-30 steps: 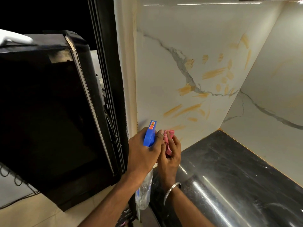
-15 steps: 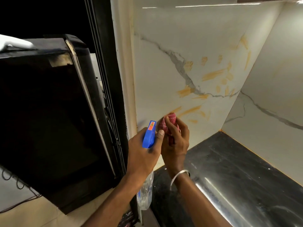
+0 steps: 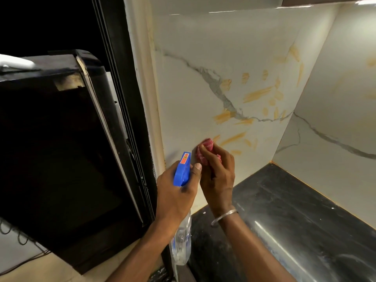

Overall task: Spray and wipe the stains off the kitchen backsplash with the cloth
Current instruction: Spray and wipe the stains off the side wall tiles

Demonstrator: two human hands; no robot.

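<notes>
Backsplash, head view: a white marble-pattern wall panel with grey veins, rising from the rear edge of the counter and meeting a second matching panel at an inside corner on the right. Orange streaked stains are spread over the middle and right of the left panel, up to the corner. The lowest streaks lie just right of the cloth.

Cloth: a small pink crumpled fabric wad, located low on the left panel and in contact with its surface. The right hand grips it, fingers curled over the wad and clamped together on it. A thin silver metal bangle sits on the right wrist.

Spray bottle: a clear plastic bottle with a blue trigger head bearing an orange label. The left hand holds it by the neck, fingers wrapped round it, thumb resting beside the head. The nozzle end is near the wall, just left of the cloth. The clear body hangs below the hand.

Polished black stone countertop: lies below both panels, showing light reflections. A large black box-shaped appliance stands to the left, beyond a black vertical frame.
</notes>
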